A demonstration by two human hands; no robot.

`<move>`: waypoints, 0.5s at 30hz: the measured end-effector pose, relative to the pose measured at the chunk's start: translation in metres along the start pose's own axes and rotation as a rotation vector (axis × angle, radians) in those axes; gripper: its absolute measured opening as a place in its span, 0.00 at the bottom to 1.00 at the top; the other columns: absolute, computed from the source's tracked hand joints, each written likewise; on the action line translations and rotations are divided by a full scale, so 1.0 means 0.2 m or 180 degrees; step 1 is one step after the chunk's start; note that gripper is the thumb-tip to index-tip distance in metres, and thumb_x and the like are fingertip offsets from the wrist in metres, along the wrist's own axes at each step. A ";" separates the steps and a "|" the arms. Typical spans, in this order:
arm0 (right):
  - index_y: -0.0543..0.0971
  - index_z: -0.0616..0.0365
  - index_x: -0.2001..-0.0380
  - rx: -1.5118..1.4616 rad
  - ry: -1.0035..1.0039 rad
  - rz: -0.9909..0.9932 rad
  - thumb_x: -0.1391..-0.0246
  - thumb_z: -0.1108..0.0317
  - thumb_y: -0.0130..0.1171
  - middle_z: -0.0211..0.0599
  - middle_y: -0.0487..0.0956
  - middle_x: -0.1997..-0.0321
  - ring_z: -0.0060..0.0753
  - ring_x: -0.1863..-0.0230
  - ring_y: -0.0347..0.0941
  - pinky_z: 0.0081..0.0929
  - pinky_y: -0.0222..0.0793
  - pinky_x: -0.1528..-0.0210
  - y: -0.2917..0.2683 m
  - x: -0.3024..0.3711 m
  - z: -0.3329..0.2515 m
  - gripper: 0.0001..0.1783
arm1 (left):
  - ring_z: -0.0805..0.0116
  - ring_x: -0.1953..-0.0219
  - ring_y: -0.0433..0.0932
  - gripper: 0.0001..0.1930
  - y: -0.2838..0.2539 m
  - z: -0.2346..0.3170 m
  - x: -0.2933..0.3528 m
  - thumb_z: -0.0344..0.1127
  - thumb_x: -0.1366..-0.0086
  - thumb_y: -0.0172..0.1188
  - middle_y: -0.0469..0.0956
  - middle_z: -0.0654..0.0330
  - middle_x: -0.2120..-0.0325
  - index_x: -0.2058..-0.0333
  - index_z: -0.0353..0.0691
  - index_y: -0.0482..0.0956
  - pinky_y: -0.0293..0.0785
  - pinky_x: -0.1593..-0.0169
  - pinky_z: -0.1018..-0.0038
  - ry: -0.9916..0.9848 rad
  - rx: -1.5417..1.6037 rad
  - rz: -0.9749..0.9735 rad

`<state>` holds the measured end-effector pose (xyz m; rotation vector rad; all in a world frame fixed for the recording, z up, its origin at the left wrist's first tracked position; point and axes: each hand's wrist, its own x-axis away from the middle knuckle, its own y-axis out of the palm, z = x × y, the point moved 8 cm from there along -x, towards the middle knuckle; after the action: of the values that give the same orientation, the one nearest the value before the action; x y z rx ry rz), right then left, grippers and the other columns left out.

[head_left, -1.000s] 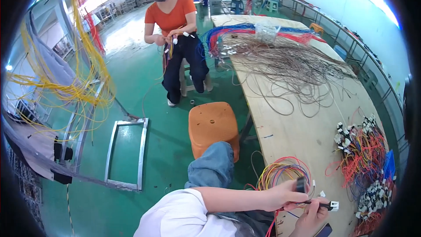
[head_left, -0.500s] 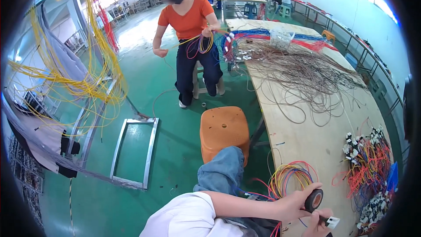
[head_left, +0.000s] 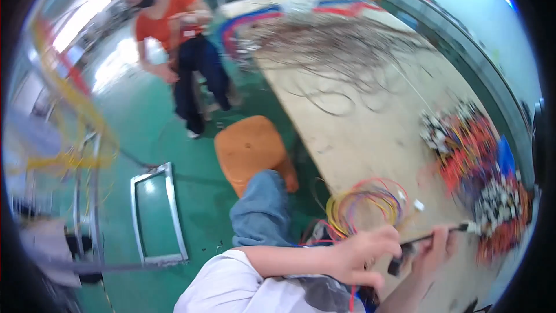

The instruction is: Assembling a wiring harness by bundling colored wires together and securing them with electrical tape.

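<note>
So, right hand (head_left: 431,256) pinches strand (head_left: 458,228), left hand's (head_left: 362,251) grip unclear, coil (head_left: 336,215) by tabletop edge (head_left: 311,149)

Left hand (head_left: 364,253), thumb (head_left: 368,279) apart, near the curled right hand (head_left: 433,255).

Wire coil (head_left: 338,215) on table (head_left: 359,150), stool (head_left: 248,146) left — wire bundles (head_left: 466,156) right

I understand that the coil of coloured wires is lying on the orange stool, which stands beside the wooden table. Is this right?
Not quite: the head view shows the coil of coloured wires lying on the wooden table, not on the orange stool beside it.
</note>
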<state>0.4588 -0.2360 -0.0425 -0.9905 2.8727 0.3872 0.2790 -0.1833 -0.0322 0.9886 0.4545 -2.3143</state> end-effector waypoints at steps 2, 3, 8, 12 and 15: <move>0.71 0.60 0.79 0.0369 -0.0760 -0.0956 0.55 0.73 0.55 0.28 0.70 0.82 0.16 0.85 0.63 0.12 0.56 0.84 0.15 0.05 -0.13 0.04 | 0.72 0.76 0.59 0.20 -0.06 -0.14 0.02 0.31 0.55 0.67 0.59 0.63 0.76 0.68 0.39 0.63 0.60 0.74 0.76 -0.0849 0.0024 0.0912; 0.73 0.62 0.79 0.0457 -0.0956 -0.1242 0.56 0.74 0.56 0.32 0.73 0.80 0.20 0.83 0.67 0.15 0.61 0.80 0.19 0.07 -0.14 0.04 | 0.78 0.78 0.58 0.20 -0.05 -0.21 0.05 0.27 0.54 0.66 0.60 0.65 0.77 0.67 0.40 0.62 0.58 0.77 0.81 -0.1552 0.0210 0.0772; 0.73 0.63 0.73 0.0086 -0.0205 -0.1597 0.54 0.79 0.58 0.34 0.75 0.75 0.18 0.75 0.69 0.15 0.64 0.74 0.33 0.10 -0.07 0.04 | 0.74 0.69 0.75 0.35 -0.09 -0.31 0.01 0.25 0.51 0.64 0.72 0.57 0.65 0.47 0.38 0.53 0.71 0.68 0.80 -0.2311 0.0055 0.0785; 0.72 0.63 0.73 -0.0458 -0.0027 -0.1449 0.50 0.78 0.53 0.35 0.73 0.77 0.18 0.78 0.69 0.14 0.64 0.78 0.29 0.10 -0.03 0.01 | 0.73 0.64 0.73 0.39 -0.03 -0.38 0.02 0.23 0.54 0.65 0.69 0.59 0.61 0.44 0.40 0.52 0.72 0.64 0.78 -0.2476 0.1552 0.0939; 0.70 0.63 0.75 -0.0745 0.0117 -0.1105 0.50 0.77 0.50 0.35 0.72 0.77 0.18 0.84 0.66 0.14 0.60 0.84 0.23 0.09 -0.02 0.02 | 0.74 0.66 0.71 0.31 0.00 -0.34 0.06 0.26 0.52 0.63 0.67 0.62 0.64 0.49 0.40 0.59 0.71 0.67 0.81 -0.2575 0.3191 0.1242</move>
<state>0.4161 -0.2135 -0.0313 -1.5165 2.6513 0.6879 0.3093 -0.1534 -0.0869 0.3477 -1.1943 -2.2683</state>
